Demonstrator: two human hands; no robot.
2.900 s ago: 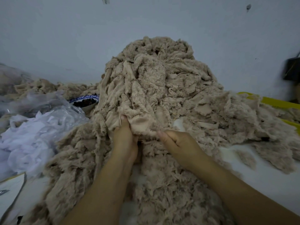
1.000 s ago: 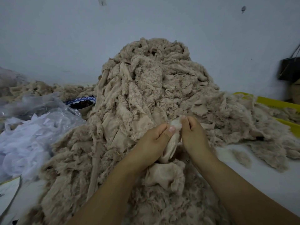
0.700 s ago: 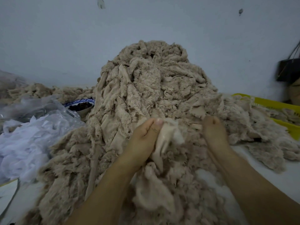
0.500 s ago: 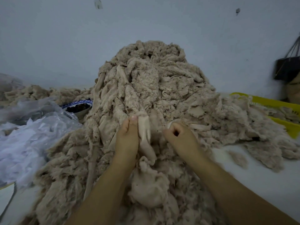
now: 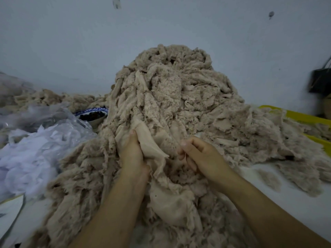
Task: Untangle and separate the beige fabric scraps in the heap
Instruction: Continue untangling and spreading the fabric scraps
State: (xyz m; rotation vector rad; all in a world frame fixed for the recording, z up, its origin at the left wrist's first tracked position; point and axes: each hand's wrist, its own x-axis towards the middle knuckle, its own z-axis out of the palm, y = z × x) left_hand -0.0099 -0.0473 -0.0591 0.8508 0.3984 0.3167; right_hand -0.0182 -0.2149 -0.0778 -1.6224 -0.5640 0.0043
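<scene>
A tall heap of tangled beige fabric scraps (image 5: 172, 97) rises in the middle against the wall and spreads toward me. My left hand (image 5: 132, 154) grips a smooth beige scrap (image 5: 152, 147) at the heap's front; the scrap runs down past my wrist into a bunched fold (image 5: 170, 206). My right hand (image 5: 198, 154) sits just right of that scrap with its fingers curled into the fuzzy scraps; whether it pinches any of them is hidden.
White scraps under clear plastic (image 5: 32, 145) lie at the left. A blue-rimmed bowl (image 5: 93, 115) with dark contents stands behind them. A yellow bin edge (image 5: 304, 119) shows at the right, a dark bag (image 5: 320, 81) beyond it. White table surface (image 5: 293, 208) shows at the lower right.
Over the last second my right hand let go of the pale scrap, reached right, then came back beside the left. My left hand kept its hold and shifted left and lower.
</scene>
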